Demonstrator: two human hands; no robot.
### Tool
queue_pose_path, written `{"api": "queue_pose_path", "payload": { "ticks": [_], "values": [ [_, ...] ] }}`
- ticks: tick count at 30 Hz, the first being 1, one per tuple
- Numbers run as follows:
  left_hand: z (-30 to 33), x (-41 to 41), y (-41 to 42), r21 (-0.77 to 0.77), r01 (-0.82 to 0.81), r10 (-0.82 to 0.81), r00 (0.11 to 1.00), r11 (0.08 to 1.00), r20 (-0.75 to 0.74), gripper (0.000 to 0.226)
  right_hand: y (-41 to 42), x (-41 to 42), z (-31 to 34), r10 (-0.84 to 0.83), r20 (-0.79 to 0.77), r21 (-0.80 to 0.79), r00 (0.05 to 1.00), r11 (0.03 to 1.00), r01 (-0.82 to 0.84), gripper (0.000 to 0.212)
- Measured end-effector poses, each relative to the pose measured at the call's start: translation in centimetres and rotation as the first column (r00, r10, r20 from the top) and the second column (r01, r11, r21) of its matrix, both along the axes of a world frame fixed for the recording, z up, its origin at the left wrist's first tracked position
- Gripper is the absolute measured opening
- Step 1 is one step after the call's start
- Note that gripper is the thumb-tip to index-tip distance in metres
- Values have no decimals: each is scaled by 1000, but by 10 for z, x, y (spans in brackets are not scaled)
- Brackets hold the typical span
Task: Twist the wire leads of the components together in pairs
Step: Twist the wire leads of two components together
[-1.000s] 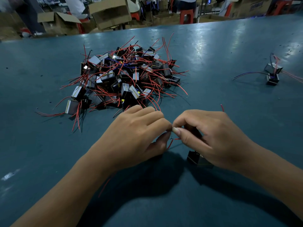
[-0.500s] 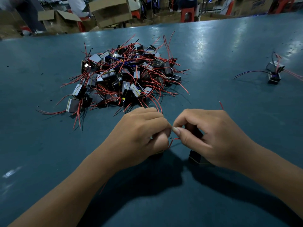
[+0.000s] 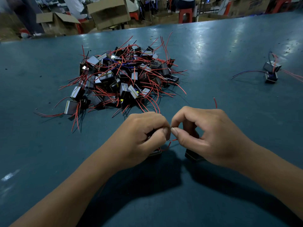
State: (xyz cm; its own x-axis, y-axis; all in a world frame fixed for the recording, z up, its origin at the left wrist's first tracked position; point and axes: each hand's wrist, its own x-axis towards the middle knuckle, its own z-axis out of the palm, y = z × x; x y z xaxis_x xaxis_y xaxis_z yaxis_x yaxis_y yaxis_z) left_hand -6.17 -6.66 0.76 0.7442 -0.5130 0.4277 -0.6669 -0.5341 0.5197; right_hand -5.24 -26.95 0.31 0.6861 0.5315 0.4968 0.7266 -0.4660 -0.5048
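Both hands meet low over the near middle of the blue-green table [image 3: 229,112], knuckles almost touching. The left hand [image 3: 141,136] is curled tight, thumb and forefinger pinching a thin wire lead right at the meeting point. The right hand [image 3: 208,136] mirrors it, thumb tip and bent forefinger nipping the same spot, the other fingers arched above. Just under the pinch a short run of red wire leads [image 3: 170,143] shows, one strand sticking out sideways, another looping down toward the table. Two dark block components sit on the table beneath the hands: one component [image 3: 155,152] peeks out under the left palm, the other component [image 3: 191,157] under the right, each mostly covered. A loose red wire end [image 3: 215,102] pokes up just beyond the right knuckles.

Further back, toward the far middle of the table, sits the heap of components [image 3: 124,77], black and silver blocks tangled in red leads, with a few blue and black strands mixed in. Off by the right edge, a finished pair [image 3: 271,71] rests well apart from everything, one block stacked against another, wires trailing both ways. Beyond the far edge stand cardboard boxes [image 3: 108,13] and a red stool [image 3: 185,15].
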Motion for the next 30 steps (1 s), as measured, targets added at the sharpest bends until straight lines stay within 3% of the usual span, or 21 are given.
{"api": "queue_pose_path", "payload": {
  "ticks": [5, 10, 12, 16, 24, 27, 30],
  "values": [
    [0, 0, 2, 71, -35, 30, 997, 997, 77, 21, 1, 0, 0, -2, -35, 46, 999, 999, 3, 5],
    [1, -1, -5, 280, -127, 35, 949, 952, 313, 22, 3, 1, -2, 31, -167, 120, 986, 993, -11, 8],
    [3, -1, -3, 279, -125, 38, 954, 952, 298, 23, 4, 2, -3, 58, -224, 166, 973, 986, -21, 12],
    [5, -3, 1, 47, -37, 37, 999, 998, 2, 28, 5, 1, -4, 50, -254, 208, 966, 978, 4, 12],
    [5, -4, -6, -211, -111, 23, 924, 971, -382, 24, 6, 0, 0, 57, -277, 242, 959, 970, 12, 8],
    [7, -4, -10, -359, -213, -51, 798, 909, -600, 28, 7, -2, 0, 58, -247, 258, 967, 966, 8, 9],
    [8, -3, -13, -395, -300, -134, 625, 869, -769, 27, 6, -3, 3, -12, -27, 140, 1000, 990, 16, 8]
  ]
}}
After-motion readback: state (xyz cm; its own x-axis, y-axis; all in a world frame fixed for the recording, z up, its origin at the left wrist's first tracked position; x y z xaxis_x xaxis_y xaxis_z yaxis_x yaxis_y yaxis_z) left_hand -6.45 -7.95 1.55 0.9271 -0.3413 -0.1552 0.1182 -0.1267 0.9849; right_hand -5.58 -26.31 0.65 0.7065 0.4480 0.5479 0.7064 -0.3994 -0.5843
